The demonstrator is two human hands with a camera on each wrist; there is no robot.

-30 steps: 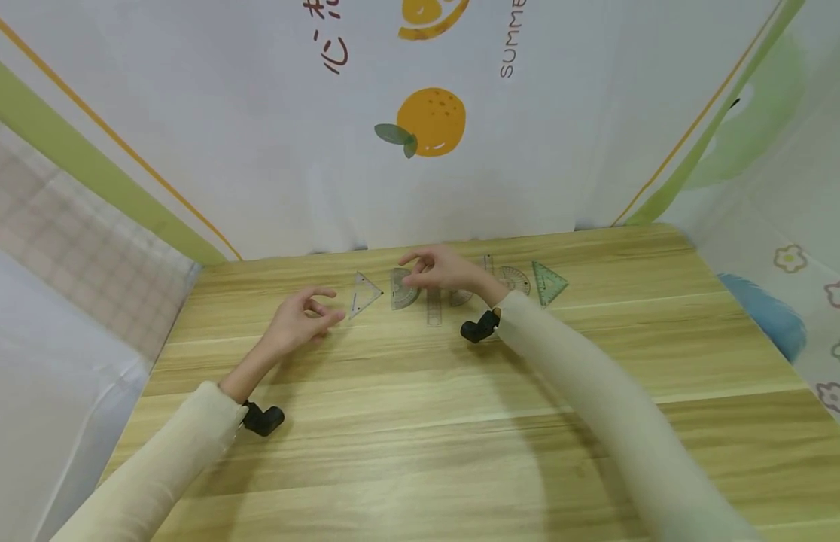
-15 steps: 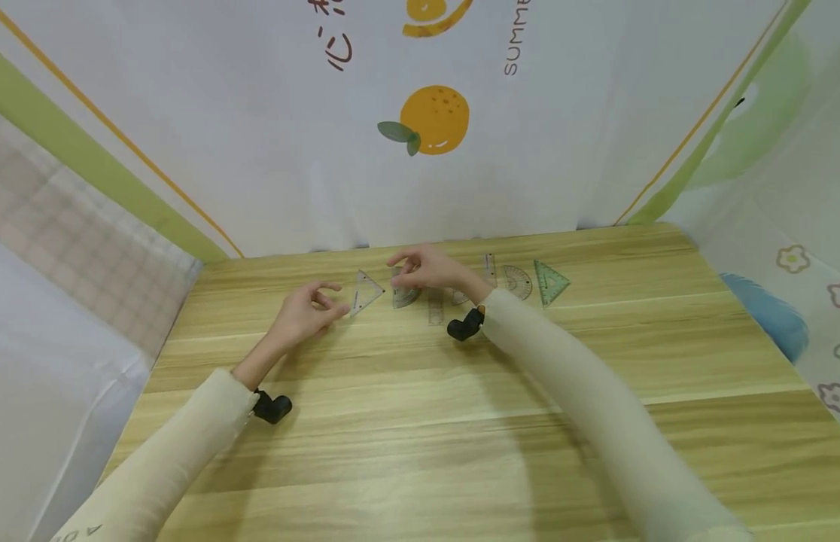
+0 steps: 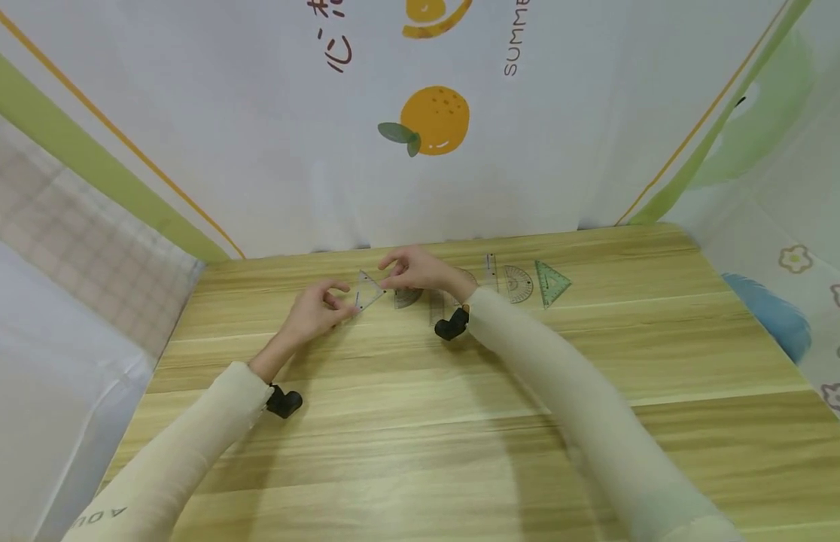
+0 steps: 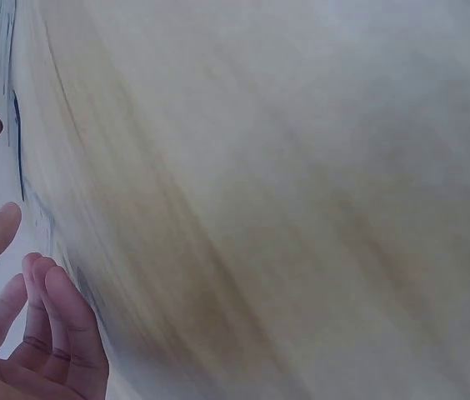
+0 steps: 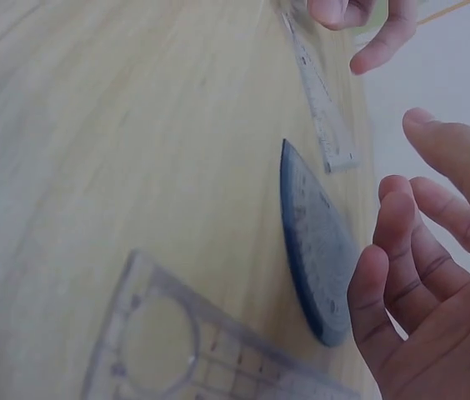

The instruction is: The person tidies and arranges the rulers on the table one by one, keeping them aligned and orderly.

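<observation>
Here, wooden table (image 3: 406,421), near half bare. Toward far edge, left hand (image 3: 316,310) and right hand (image 3: 415,271) meet at clear triangle ruler (image 3: 366,291), fingers of both curled, pinching its ends. Just right: grey protractor (image 3: 406,298), straight ruler (image 3: 436,307). Farther right along far edge: second protractor (image 3: 518,283), green triangle (image 3: 549,282).

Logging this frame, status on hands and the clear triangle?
Left hand and right hand at clear triangle, grip unclear. Grey protractor beside it. Nothing blocking.

green set square (image 3: 550,283), pale striped-grain table (image 3: 420,436)
</observation>
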